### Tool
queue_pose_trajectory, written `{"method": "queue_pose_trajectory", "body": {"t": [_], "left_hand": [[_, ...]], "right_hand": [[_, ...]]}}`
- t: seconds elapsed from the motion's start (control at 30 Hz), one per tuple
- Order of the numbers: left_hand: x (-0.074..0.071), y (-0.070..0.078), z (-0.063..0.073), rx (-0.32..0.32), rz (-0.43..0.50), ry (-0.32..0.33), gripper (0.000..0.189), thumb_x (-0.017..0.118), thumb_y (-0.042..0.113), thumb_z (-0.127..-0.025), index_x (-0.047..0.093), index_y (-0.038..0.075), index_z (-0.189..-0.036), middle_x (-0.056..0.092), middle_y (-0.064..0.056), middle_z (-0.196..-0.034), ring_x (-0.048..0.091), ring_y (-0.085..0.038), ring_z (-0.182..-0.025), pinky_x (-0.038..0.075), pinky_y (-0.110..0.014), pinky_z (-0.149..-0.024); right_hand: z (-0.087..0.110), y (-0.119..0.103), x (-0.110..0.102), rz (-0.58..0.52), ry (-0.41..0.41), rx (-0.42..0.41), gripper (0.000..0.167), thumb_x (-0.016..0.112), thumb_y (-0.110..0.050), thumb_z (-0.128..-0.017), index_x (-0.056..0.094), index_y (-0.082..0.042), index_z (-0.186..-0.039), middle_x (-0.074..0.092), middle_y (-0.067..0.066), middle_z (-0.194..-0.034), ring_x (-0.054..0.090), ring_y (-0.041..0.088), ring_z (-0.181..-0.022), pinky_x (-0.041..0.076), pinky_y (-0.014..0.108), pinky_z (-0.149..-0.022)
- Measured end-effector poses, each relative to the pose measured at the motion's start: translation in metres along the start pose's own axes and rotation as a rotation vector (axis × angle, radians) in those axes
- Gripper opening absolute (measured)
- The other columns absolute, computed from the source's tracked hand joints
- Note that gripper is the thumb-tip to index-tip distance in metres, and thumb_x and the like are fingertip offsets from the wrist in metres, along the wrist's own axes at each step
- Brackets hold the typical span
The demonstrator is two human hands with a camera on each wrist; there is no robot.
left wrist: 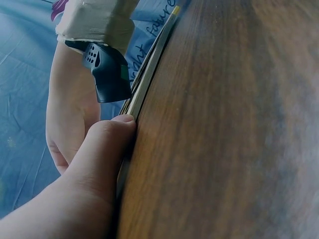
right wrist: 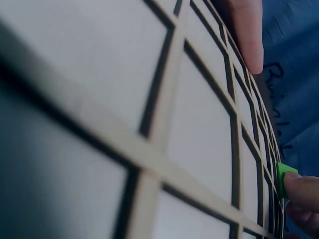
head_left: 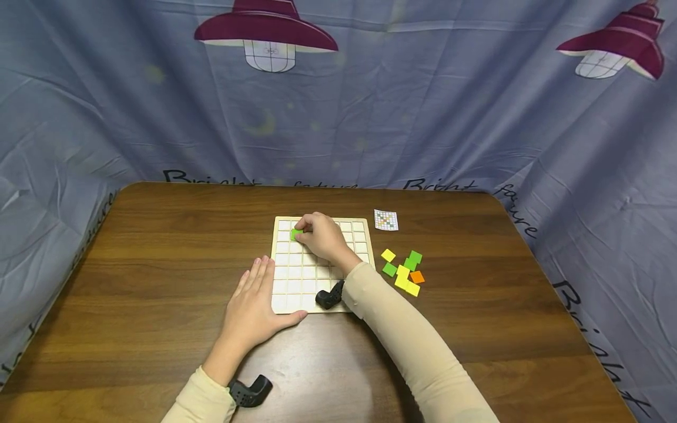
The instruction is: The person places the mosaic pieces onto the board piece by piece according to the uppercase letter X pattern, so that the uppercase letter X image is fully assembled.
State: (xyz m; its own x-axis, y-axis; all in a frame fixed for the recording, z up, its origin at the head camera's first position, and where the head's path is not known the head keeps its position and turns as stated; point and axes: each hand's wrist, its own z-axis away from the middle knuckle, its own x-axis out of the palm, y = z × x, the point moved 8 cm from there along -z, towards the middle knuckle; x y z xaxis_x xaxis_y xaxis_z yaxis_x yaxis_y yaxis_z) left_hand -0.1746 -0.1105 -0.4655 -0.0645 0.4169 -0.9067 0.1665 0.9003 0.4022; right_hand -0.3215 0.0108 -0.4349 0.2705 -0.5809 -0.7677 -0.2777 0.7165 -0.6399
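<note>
A square wooden grid board [head_left: 288, 287] with white cells lies on the table. Over its upper left part, my right hand [head_left: 324, 238] pinches a green square tile [head_left: 296, 235] between thumb and fingers. The right wrist view shows that tile [right wrist: 283, 175] tilted against the far part of the grid. My left hand [head_left: 254, 311] lies at the board's lower left corner, fingers straight along the left side and thumb spread along the near edge. In the left wrist view, the thumb's tip is right at the board's edge [left wrist: 149, 74].
Right of the board lie several loose tiles, among them a yellow tile [head_left: 388, 255], a green tile [head_left: 389, 269] and an orange tile [head_left: 417, 277]. A small printed pattern card [head_left: 386, 220] is behind them. Curtains [head_left: 338, 129] surround the wooden table [head_left: 174, 252].
</note>
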Motion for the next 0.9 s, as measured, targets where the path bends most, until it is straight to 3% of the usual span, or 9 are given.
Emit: {"method": "queue_pose_trajectory", "body": {"t": [0.23,0.43,0.5,0.57,0.63,0.7,0.9], "left_hand": [[0.001,0.001,-0.001,-0.001,-0.013,0.002,0.132,0.061,0.087,-0.067,0.024,-0.003,-0.155,0.025,-0.02,-0.162,0.021,-0.031,-0.153,0.019,-0.045,-0.126],[0.002,0.001,-0.001,-0.002,-0.012,0.001,0.132,0.06,0.088,-0.067,0.024,-0.003,-0.155,0.025,-0.02,-0.162,0.021,-0.031,-0.153,0.019,-0.045,-0.126],[0.002,0.002,-0.001,-0.002,-0.009,-0.002,0.132,0.06,0.088,-0.067,0.024,-0.003,-0.155,0.025,-0.019,-0.163,0.021,-0.03,-0.154,0.019,-0.045,-0.126],[0.002,0.002,-0.001,-0.003,-0.008,-0.005,0.132,0.06,0.088,-0.067,0.024,-0.003,-0.155,0.025,-0.019,-0.163,0.02,-0.03,-0.154,0.019,-0.045,-0.126],[0.002,0.002,0.0,-0.005,-0.007,-0.007,0.131,0.06,0.087,-0.067,0.023,-0.003,-0.156,0.024,-0.019,-0.163,0.02,-0.03,-0.154,0.018,-0.045,-0.126],[0.001,0.002,-0.001,-0.006,-0.003,-0.004,0.131,0.061,0.087,-0.067,0.023,-0.003,-0.156,0.024,-0.019,-0.163,0.02,-0.03,-0.154,0.018,-0.045,-0.126],[0.001,0.002,0.0,-0.006,0.004,-0.002,0.132,0.06,0.088,-0.068,0.023,-0.003,-0.155,0.023,-0.02,-0.163,0.02,-0.032,-0.154,0.019,-0.046,-0.126]], "right_hand": [[0.001,-0.007,0.0,0.15,0.0,-0.053,0.021,0.069,-0.026,-0.094,0.075,-0.017,-0.112,0.065,-0.003,-0.11,0.058,0.018,-0.103,0.05,0.035,-0.091],[0.003,-0.006,0.001,0.232,-0.051,-0.048,0.025,0.068,-0.028,-0.095,0.075,-0.021,-0.117,0.065,-0.004,-0.118,0.056,0.021,-0.109,0.049,0.038,-0.095],[0.007,-0.005,-0.002,0.238,-0.066,-0.057,0.025,0.068,-0.027,-0.095,0.074,-0.021,-0.118,0.066,-0.004,-0.118,0.059,0.02,-0.11,0.046,0.042,-0.106],[0.011,-0.003,-0.006,0.241,-0.079,-0.07,0.026,0.068,-0.025,-0.095,0.073,-0.021,-0.12,0.068,-0.004,-0.117,0.062,0.018,-0.108,0.045,0.043,-0.109],[0.017,0.0,-0.013,0.244,-0.08,-0.081,0.027,0.067,-0.024,-0.095,0.072,-0.021,-0.122,0.069,-0.004,-0.114,0.063,0.016,-0.104,0.046,0.043,-0.108],[0.023,0.005,-0.022,0.241,-0.075,-0.094,0.029,0.066,-0.022,-0.095,0.071,-0.021,-0.124,0.07,-0.003,-0.112,0.063,0.016,-0.097,0.051,0.041,-0.099],[0.048,0.035,-0.062,0.222,-0.034,-0.051,0.031,0.065,-0.022,-0.096,0.069,-0.017,-0.126,0.069,0.002,-0.114,0.062,0.02,-0.1,0.052,0.04,-0.09]]}}
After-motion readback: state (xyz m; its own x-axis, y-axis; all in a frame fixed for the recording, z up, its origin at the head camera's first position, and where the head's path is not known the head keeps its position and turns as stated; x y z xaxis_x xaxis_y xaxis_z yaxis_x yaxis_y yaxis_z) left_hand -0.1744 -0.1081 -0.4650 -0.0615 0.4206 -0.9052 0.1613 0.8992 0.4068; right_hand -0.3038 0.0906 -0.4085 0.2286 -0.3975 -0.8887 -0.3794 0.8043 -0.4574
